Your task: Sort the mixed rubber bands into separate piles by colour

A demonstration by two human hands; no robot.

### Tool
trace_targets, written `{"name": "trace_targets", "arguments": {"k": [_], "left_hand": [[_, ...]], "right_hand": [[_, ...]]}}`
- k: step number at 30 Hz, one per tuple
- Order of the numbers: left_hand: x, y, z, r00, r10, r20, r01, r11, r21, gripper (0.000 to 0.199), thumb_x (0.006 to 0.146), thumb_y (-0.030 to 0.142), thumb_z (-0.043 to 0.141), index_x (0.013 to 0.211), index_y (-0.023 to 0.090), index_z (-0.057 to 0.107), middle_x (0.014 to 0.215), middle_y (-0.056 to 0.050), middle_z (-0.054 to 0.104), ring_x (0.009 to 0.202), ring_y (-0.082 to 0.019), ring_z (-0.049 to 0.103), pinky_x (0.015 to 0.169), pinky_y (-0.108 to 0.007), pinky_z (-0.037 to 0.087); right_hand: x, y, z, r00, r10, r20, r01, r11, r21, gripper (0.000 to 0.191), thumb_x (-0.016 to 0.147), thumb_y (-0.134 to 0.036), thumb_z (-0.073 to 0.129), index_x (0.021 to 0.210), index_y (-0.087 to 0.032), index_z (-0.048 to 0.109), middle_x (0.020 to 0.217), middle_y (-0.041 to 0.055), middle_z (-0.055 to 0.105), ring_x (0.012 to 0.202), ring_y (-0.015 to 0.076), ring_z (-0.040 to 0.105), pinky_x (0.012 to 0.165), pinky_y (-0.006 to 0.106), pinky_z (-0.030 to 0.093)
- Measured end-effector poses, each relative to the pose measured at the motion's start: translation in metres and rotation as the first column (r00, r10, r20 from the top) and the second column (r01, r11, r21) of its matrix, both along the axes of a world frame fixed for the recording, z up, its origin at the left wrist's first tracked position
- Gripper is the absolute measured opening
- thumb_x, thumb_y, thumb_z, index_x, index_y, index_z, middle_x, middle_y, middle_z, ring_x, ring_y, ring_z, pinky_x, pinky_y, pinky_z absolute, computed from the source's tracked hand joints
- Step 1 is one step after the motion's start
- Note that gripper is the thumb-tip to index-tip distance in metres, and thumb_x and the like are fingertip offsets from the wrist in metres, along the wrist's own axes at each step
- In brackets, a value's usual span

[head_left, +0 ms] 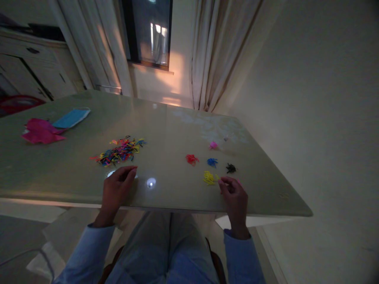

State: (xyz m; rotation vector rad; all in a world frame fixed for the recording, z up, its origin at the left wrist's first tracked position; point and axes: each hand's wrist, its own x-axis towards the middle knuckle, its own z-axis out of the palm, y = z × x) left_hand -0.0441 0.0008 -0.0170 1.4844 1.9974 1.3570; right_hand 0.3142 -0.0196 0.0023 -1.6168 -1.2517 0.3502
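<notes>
My left hand (pixel 117 187) is just in front of a mixed pile of small coloured rubber bands (pixel 120 152). Its thumb and forefinger are pinched on a bit of red, seemingly a red rubber band (pixel 135 167). Over on the right, my right hand (pixel 233 193) has its fingertips closed beside the yellow rubber bands (pixel 209 178); a yellow rubber band (pixel 217 177) shows at the tips. Beyond it lie small heaps of red bands (pixel 192 159), blue bands (pixel 212 162) and black bands (pixel 231 168). Something pink peeks out behind my right hand, mostly hidden.
A small pink heap (pixel 213 145) and a small clear item (pixel 226 138) lie farther back on the glossy table (pixel 166 130). At the left are a crumpled pink piece (pixel 44 131) and a blue face mask (pixel 72 118). A wall runs along the right side.
</notes>
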Motion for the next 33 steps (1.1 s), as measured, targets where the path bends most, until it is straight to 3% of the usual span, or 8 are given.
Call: {"name": "trace_targets", "arguments": {"k": [6, 14, 21, 25, 29, 33], "left_hand": [[0.0, 0.0, -0.002, 1.0, -0.005, -0.002, 0.005, 1.0, 0.029, 0.032, 0.078, 0.049, 0.058, 0.088, 0.023, 0.073, 0.085, -0.002, 0.076, 0.078, -0.02, 0.069, 0.072, -0.029, 0.054], [0.0, -0.001, -0.001, 1.0, -0.021, 0.009, 0.021, 1.0, 0.009, 0.033, 0.078, 0.049, 0.058, 0.09, 0.022, 0.073, 0.089, -0.003, 0.075, 0.08, -0.02, 0.068, 0.077, -0.03, 0.054], [0.001, 0.0, -0.001, 1.0, -0.014, 0.006, 0.014, 1.0, 0.017, 0.034, 0.078, 0.049, 0.057, 0.089, 0.021, 0.073, 0.087, -0.003, 0.075, 0.08, -0.021, 0.068, 0.075, -0.03, 0.053], [0.003, -0.001, 0.0, 1.0, -0.029, 0.0, 0.029, 0.999, 0.032, 0.034, 0.079, 0.048, 0.055, 0.088, 0.02, 0.073, 0.087, -0.004, 0.075, 0.08, -0.02, 0.068, 0.077, -0.031, 0.053], [0.002, 0.0, -0.003, 0.998, -0.057, 0.007, 0.056, 0.998, 0.041, 0.035, 0.081, 0.047, 0.054, 0.089, 0.019, 0.073, 0.09, -0.005, 0.075, 0.082, -0.02, 0.068, 0.077, -0.03, 0.053], [0.002, 0.0, -0.005, 0.998, -0.069, 0.014, 0.068, 0.997, 0.047, 0.035, 0.082, 0.047, 0.054, 0.09, 0.019, 0.073, 0.09, -0.006, 0.074, 0.083, -0.02, 0.068, 0.076, -0.031, 0.053]], "right_hand": [[0.001, 0.004, -0.007, 0.985, 0.036, 0.172, -0.033, 0.999, -0.022, 0.038, 0.08, -0.054, 0.06, 0.083, -0.017, 0.071, 0.074, 0.0079, 0.072, 0.054, 0.0163, 0.059, 0.055, 0.028, 0.047], [0.005, 0.009, -0.014, 0.982, 0.053, 0.182, -0.045, 0.998, -0.043, 0.038, 0.08, -0.052, 0.058, 0.084, -0.017, 0.07, 0.078, 0.0103, 0.074, 0.056, 0.0188, 0.063, 0.058, 0.031, 0.05], [-0.006, -0.004, -0.006, 0.976, 0.064, 0.206, -0.068, 0.998, 0.016, 0.031, 0.082, -0.046, 0.06, 0.087, -0.017, 0.069, 0.079, 0.0086, 0.072, 0.056, 0.0169, 0.061, 0.057, 0.029, 0.048], [-0.041, -0.012, 0.001, 0.948, 0.25, 0.197, -0.262, 0.964, 0.037, 0.02, 0.087, -0.036, 0.059, 0.089, -0.019, 0.067, 0.077, 0.0053, 0.07, 0.056, 0.0146, 0.059, 0.057, 0.026, 0.048], [-0.082, -0.007, 0.003, 0.856, 0.48, 0.193, -0.494, 0.869, 0.03, 0.014, 0.09, -0.03, 0.056, 0.09, -0.02, 0.067, 0.08, 0.0041, 0.068, 0.059, 0.0134, 0.057, 0.058, 0.025, 0.048], [-0.109, 0.007, -0.006, 0.778, 0.609, 0.156, -0.619, 0.785, 0.025, 0.014, 0.091, -0.026, 0.054, 0.092, -0.021, 0.067, 0.082, 0.0041, 0.069, 0.061, 0.0132, 0.058, 0.061, 0.025, 0.048]]}}
